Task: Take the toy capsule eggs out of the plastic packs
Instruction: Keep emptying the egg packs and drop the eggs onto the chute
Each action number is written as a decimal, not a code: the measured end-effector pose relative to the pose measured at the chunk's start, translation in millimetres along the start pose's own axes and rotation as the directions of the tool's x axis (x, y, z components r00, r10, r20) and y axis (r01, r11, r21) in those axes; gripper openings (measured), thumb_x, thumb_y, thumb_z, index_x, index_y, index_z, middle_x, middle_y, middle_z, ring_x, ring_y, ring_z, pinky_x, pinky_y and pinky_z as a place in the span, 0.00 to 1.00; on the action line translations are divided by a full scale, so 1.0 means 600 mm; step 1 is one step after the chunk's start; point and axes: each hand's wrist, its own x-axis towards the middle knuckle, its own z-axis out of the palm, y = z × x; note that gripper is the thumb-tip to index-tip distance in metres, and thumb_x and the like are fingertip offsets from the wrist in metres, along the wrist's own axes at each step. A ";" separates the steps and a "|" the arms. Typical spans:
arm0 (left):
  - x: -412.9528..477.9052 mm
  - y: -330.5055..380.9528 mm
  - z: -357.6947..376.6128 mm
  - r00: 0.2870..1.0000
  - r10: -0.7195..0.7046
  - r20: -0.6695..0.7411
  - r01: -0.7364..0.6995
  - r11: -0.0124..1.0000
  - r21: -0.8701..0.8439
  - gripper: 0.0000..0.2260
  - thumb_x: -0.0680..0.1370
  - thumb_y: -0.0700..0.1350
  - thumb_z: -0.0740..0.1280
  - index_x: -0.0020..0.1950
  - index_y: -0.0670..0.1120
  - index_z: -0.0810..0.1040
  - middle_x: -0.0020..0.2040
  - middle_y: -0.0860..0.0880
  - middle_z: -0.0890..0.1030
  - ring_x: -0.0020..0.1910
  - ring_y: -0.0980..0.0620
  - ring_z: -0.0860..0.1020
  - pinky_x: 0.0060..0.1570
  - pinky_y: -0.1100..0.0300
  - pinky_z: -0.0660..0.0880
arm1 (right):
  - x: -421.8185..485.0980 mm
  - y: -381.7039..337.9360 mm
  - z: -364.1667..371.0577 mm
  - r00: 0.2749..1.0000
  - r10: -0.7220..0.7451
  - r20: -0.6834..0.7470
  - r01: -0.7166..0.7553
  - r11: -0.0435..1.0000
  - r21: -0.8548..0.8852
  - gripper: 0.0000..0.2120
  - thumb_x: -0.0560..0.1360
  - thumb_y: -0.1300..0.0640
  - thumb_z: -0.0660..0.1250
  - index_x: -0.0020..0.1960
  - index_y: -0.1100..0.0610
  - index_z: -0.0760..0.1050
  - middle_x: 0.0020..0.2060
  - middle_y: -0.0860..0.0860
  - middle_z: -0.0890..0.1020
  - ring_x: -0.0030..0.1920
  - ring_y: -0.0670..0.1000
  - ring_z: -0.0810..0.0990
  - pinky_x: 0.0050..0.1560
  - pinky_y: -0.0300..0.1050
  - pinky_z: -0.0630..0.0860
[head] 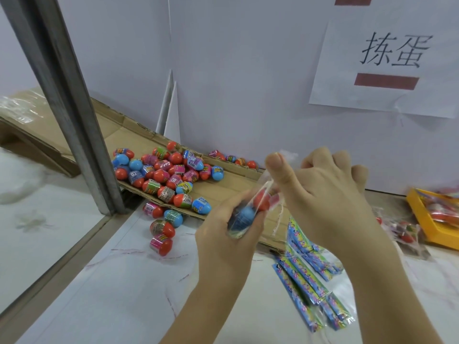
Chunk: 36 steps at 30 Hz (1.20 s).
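I am gripping a clear plastic pack (242, 230) in my left hand (223, 237), its fingers curling round the lower end, where a blue capsule egg (244, 216) and a red capsule egg (262, 201) are sitting inside. My right hand (330, 194) is pinching the pack's crinkled top between thumb and fingers. Left of the fingers, loose capsule eggs (169, 175) are lying heaped on flattened cardboard (223, 187); printed pack strips (305, 276) are lying on the counter (129, 294) beneath my right wrist.

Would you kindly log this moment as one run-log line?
stage: unpacking | left hand: grips plastic pack, blue egg and red egg inside | right hand: pinches pack top | loose eggs: mostly on cardboard
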 end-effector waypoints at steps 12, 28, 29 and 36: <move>0.003 -0.003 -0.005 0.995 -0.073 0.070 0.085 0.977 -0.197 0.09 0.73 0.54 0.74 0.51 0.55 0.82 0.41 0.56 0.83 0.40 0.55 0.81 0.40 0.62 0.78 | 0.006 0.000 0.000 0.990 -0.086 0.107 0.019 0.858 0.514 0.51 0.61 0.23 0.31 0.46 0.53 0.84 0.38 0.47 0.65 0.52 0.47 0.62 0.54 0.29 0.52; 0.003 -0.008 -0.011 0.977 0.208 0.039 -0.211 0.962 0.174 0.15 0.75 0.55 0.69 0.56 0.48 0.82 0.37 0.64 0.75 0.40 0.67 0.73 0.42 0.78 0.68 | 0.021 0.047 0.003 0.970 -0.148 0.195 0.001 0.800 0.600 0.08 0.65 0.35 0.66 0.39 0.35 0.81 0.43 0.50 0.74 0.49 0.47 0.71 0.46 0.39 0.63; 0.003 -0.009 -0.011 0.970 0.238 0.054 -0.244 0.947 0.211 0.16 0.75 0.54 0.68 0.58 0.47 0.82 0.38 0.62 0.75 0.40 0.65 0.73 0.43 0.77 0.68 | 0.020 0.051 0.003 0.956 -0.177 0.234 0.003 0.803 0.595 0.14 0.62 0.30 0.65 0.39 0.36 0.82 0.40 0.56 0.74 0.42 0.46 0.69 0.41 0.38 0.63; 0.002 -0.020 -0.007 0.911 0.399 0.104 -0.406 0.824 0.396 0.17 0.75 0.51 0.65 0.56 0.41 0.82 0.43 0.49 0.84 0.40 0.50 0.81 0.41 0.64 0.73 | 0.022 0.061 0.007 0.909 -0.239 0.340 -0.054 0.743 0.667 0.10 0.59 0.35 0.70 0.36 0.38 0.83 0.21 0.34 0.72 0.25 0.36 0.72 0.27 0.25 0.64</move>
